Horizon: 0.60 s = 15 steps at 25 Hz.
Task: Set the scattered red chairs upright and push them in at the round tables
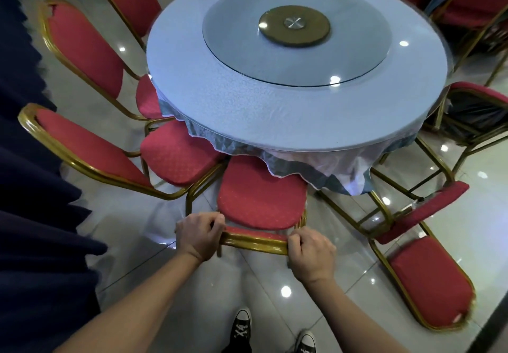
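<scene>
- Left hand (200, 235) and right hand (310, 255), fingers curled, grip the gold top rail of the chair (261, 201) at lower centre, its red seat partly under the round desk (297, 77).
- Three more upright red padded chairs stand at left.
- Tipped chair (428, 278) lies lower right on the glossy tiled floor (286, 292).
- A glass turntable (294, 39) tops the desk.

Glossy pale tile floor (275, 284) full of ceiling-light glare spots, dark blue curtain-ish fabric (35, 187) hanging along left side.
</scene>
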Tool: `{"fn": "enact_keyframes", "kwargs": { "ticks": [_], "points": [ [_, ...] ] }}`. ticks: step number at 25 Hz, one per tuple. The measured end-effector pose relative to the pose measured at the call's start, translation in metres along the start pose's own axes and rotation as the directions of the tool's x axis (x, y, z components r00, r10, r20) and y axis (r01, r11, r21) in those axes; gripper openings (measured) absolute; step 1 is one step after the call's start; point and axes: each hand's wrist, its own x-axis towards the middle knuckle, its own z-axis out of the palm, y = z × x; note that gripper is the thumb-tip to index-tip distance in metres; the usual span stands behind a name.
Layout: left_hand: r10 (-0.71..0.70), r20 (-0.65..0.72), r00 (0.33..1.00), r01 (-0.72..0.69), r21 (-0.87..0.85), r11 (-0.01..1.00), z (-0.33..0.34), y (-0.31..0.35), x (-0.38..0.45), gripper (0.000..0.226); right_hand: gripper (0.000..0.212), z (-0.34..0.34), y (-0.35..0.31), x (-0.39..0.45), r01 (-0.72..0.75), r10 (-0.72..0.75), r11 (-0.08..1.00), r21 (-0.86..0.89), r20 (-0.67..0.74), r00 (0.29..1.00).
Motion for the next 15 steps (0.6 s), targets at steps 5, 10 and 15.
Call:
{"fn": "enact_keyframes", "kwargs": {
  "ticks": [5,10,15],
  "points": [
    [-0.004,0.116,0.993,0.002,0.020,1.000,-0.006,0.004,-0.003,0.061,0.049,-0.009,-0.003,-0.003,-0.014,0.020,0.998,-0.053,0.124,0.992],
    [0.070,0.089,0.994,-0.069,-0.017,0.997,-0.013,0.012,-0.007,0.066,0.047,-0.022,-0.006,-0.002,0.024,-0.020,0.999,-0.023,0.152,0.988],
    [0.195,0.068,0.978,-0.197,0.023,0.980,-0.017,0.037,-0.019,0.059,0.043,-0.045,-0.003,-0.003,0.052,-0.050,0.998,-0.021,0.079,0.996]
  ]
}}
